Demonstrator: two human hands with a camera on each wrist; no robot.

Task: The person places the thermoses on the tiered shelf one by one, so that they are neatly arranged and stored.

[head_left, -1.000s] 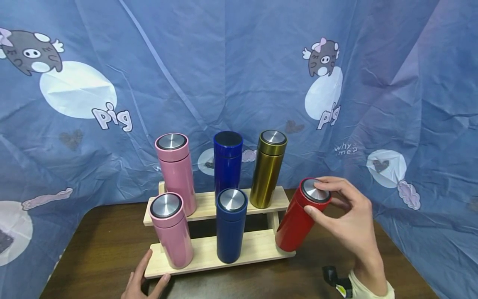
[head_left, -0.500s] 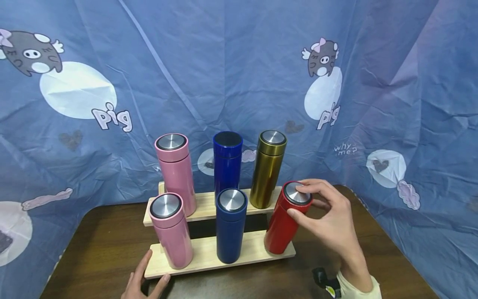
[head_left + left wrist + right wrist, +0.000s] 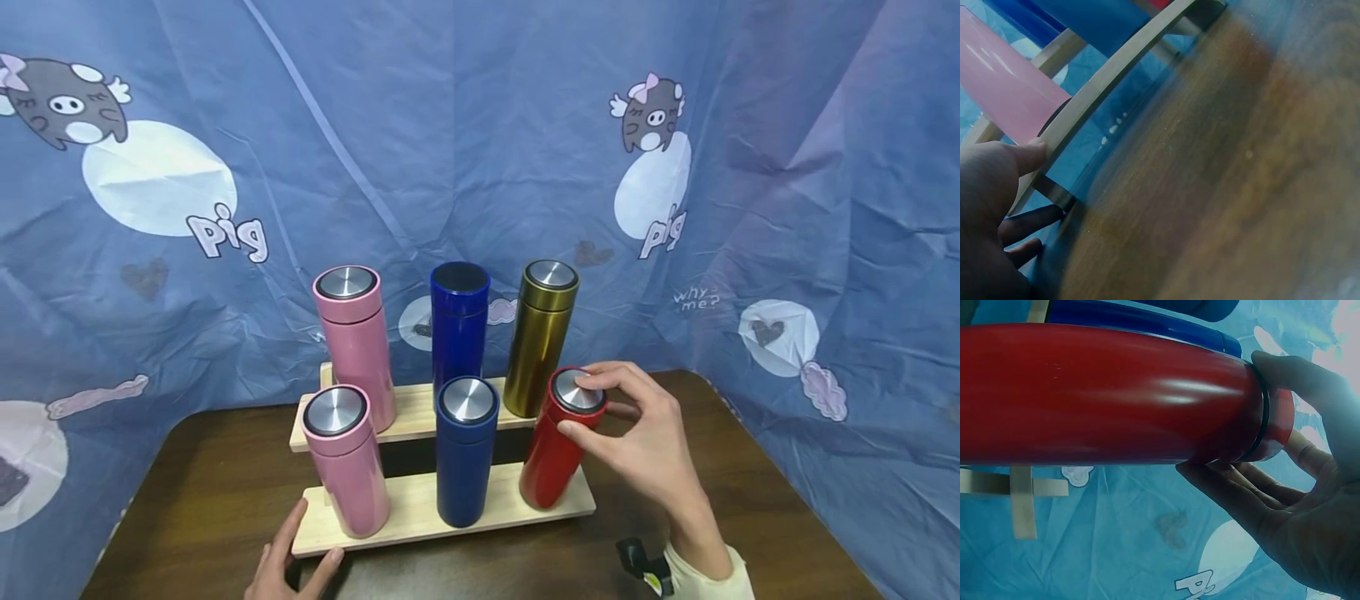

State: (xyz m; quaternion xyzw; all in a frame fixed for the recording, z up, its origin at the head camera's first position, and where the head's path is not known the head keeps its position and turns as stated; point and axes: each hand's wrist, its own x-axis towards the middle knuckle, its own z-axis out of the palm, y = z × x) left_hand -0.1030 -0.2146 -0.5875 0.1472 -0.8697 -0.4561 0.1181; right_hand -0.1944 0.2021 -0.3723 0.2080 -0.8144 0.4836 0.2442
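My right hand [image 3: 643, 442] grips the red thermos bottle [image 3: 551, 467] around its steel-topped lid, thumb on the near side and fingers over the top and far side. The bottle leans slightly, its base at the right part of the lower shelf of a two-tier wooden rack [image 3: 408, 507]. In the right wrist view, the thumb and fingers wrap the lid end of the red bottle [image 3: 1116, 394]. My left hand [image 3: 288, 567] holds the left end of the lower shelf. Its thumb lies on the shelf edge [image 3: 1094, 94] in the left wrist view, other fingers below.
A pink bottle [image 3: 348, 479] and a dark blue bottle [image 3: 463, 467] stand on the lower shelf. Behind, another pink bottle [image 3: 358, 350], a bright blue bottle [image 3: 457, 342] and a gold bottle [image 3: 538, 350] stand on the upper shelf. A blue patterned cloth [image 3: 525, 125] hangs behind the brown table [image 3: 202, 483].
My right hand has moved left with the red bottle, from the right end of the lower shelf to a spot further in, nearer the dark blue bottle. My left hand stays at the shelf end.
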